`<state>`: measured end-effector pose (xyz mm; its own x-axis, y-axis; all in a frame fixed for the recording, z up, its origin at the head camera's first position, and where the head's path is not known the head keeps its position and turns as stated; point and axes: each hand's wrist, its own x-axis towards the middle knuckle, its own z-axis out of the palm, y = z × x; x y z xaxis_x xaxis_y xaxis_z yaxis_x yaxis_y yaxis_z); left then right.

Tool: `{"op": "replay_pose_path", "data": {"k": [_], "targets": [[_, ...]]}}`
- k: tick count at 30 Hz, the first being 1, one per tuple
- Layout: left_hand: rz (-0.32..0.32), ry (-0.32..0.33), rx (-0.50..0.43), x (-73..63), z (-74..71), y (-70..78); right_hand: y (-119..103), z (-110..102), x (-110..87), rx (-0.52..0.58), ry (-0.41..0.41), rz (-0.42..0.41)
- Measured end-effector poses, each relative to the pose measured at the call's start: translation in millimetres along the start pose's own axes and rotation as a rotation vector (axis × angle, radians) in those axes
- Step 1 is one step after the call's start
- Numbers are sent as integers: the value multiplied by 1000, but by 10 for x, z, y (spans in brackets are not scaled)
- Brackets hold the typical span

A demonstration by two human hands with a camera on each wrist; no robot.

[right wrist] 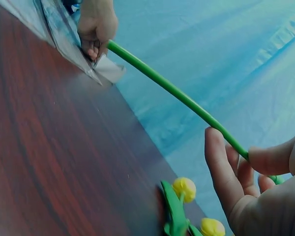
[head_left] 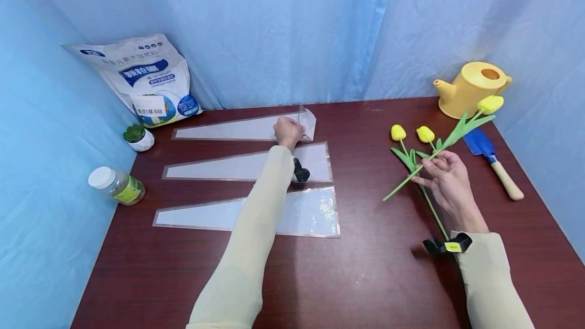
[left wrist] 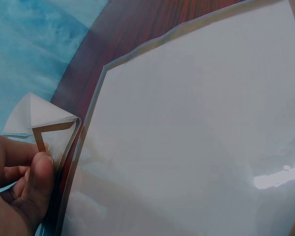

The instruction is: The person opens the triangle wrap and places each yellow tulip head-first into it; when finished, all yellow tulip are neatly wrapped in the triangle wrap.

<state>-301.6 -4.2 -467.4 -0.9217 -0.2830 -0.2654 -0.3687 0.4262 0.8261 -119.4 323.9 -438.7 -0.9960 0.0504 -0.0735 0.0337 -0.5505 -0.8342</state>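
My left hand (head_left: 289, 131) pinches the wide right end of the farthest tapered white sleeve (head_left: 228, 128) with a clear border. That end is lifted and bent up, its folded corner (left wrist: 49, 110) showing beyond the thumb in the left wrist view. Two more such sleeves, a middle one (head_left: 219, 165) and a near one (head_left: 205, 216), lie flat below it. With thumb and fingers my right hand (head_left: 450, 179) holds an artificial yellow tulip (head_left: 491, 104) by its green stem (right wrist: 174, 91), bloom up to the right. Two other yellow tulips (head_left: 398, 132) (head_left: 425, 134) lie beneath that hand.
At the back right stands a yellow watering can (head_left: 468, 90), with a blue trowel (head_left: 480, 143) in front of it. Along the left side are a fertilizer bag (head_left: 151, 80), a small potted succulent (head_left: 139, 138) and a white-capped jar (head_left: 128, 189). Blue curtains (head_left: 283, 34) border the table.
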Motion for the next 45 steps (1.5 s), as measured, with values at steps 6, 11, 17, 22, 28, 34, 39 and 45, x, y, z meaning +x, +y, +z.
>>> {"op": "replay_pose_path", "data": {"k": [6,11,17,22,28,34,39,45], "targets": [[0,-1,-2,1,-12,4,35,133,112,107,53,16],[-4,1,-3,5,-9,-6,93,260,263,145,102,-3],[-11,6,-6,1,-9,-14,194,411,469,116,160,11],[-7,5,-8,-12,-10,-14,290,587,647,43,235,3],[-7,-3,-16,-32,-11,4,390,790,840,8,289,-21],[-5,-1,-15,-34,-9,19,466,971,1012,35,317,-62],[-3,-2,-22,-24,-10,13,520,1105,1147,20,332,-77],[5,-5,-24,-12,-10,-10,578,1259,1310,23,346,-99]]}}
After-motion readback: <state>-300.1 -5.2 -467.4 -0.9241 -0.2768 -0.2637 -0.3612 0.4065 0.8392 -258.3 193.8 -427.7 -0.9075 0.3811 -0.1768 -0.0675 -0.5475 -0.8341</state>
